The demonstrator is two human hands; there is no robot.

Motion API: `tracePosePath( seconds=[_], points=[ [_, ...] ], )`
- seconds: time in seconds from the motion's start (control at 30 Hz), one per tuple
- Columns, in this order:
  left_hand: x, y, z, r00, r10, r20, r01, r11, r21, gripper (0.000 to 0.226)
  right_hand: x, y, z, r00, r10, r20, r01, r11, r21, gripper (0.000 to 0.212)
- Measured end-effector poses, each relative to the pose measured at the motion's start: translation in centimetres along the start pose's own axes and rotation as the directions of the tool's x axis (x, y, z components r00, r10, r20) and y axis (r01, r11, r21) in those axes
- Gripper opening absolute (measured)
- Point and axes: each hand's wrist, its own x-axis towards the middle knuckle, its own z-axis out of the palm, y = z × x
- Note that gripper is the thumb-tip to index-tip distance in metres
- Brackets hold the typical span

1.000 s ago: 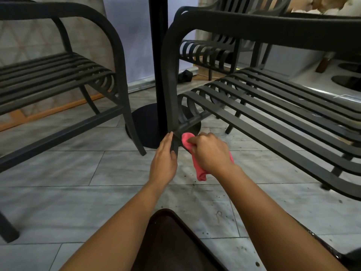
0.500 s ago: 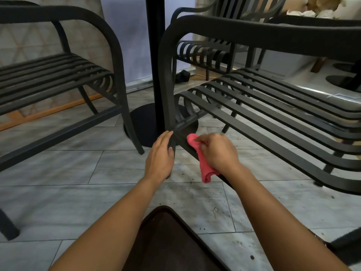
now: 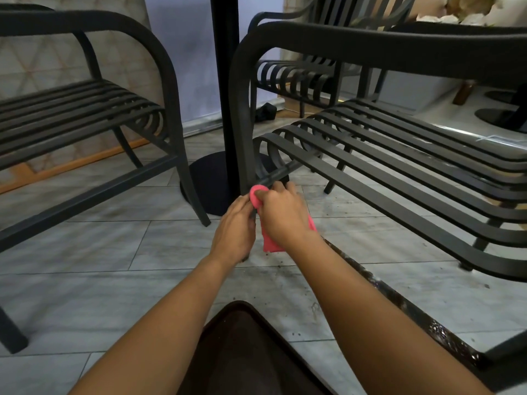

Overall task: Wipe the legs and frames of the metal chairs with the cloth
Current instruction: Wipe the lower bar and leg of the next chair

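A dark metal slatted chair (image 3: 399, 155) stands right of centre; its front left leg (image 3: 242, 132) curves down from the armrest. My right hand (image 3: 285, 215) grips a pink cloth (image 3: 269, 240) and presses its top end against the leg where the seat frame meets it. The cloth's tail hangs below the hand. My left hand (image 3: 235, 229) is wrapped around the same leg just left of the cloth, fingers touching it. The leg's lower part is hidden behind both hands.
A second slatted chair (image 3: 85, 115) stands at the left, a third (image 3: 299, 78) behind. A black table pole (image 3: 224, 81) on a round base (image 3: 205, 181) rises between them. The chair's lower rail (image 3: 399, 303) looks dirty. The grey tile floor carries specks of dirt.
My right hand has slid the cloth left along the seat frame onto the leg joint, closing against my left hand, which stays on the leg.
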Motion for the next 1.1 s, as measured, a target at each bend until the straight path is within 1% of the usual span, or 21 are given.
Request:
tracePosePath(
  seconds=[0.1,0.23,0.37,0.5,0.83,0.97,1.1],
  points=[
    [0.0,-0.5,0.2,1.0,-0.022,0.019,0.021,0.999,0.043,0.044,-0.3,0.1,0.3,1.0,-0.02,0.015,0.019,0.998,0.059,0.027],
    [0.0,-0.3,0.2,1.0,-0.019,0.001,0.019,0.999,0.041,0.043,-0.7,0.4,0.8,0.999,-0.052,-0.006,0.052,0.999,0.004,0.036],
    [-0.1,-0.1,0.1,1.0,-0.023,-0.004,0.023,0.998,0.052,0.044,-1.2,0.5,1.2,0.999,-0.037,-0.021,0.036,0.997,-0.062,0.036],
    [-0.1,-0.1,0.1,0.999,-0.045,-0.006,0.045,0.996,0.071,0.044,-1.8,0.5,1.2,0.999,0.007,-0.042,-0.01,0.998,-0.056,0.033],
    [-0.1,0.5,0.0,0.998,-0.067,-0.01,0.067,0.994,0.09,0.046,-2.5,0.6,0.4,1.0,0.007,0.016,-0.006,0.998,-0.057,0.034],
    [-0.1,0.6,0.0,0.997,-0.071,-0.009,0.071,0.991,0.112,0.047,-3.1,0.7,0.0,0.999,0.003,0.051,0.001,0.997,-0.082,0.041],
    [-0.1,0.6,-0.1,0.997,-0.072,-0.003,0.071,0.988,0.136,0.049,-3.5,0.8,-0.3,0.999,0.017,0.042,-0.014,0.997,-0.08,0.036]
  ],
)
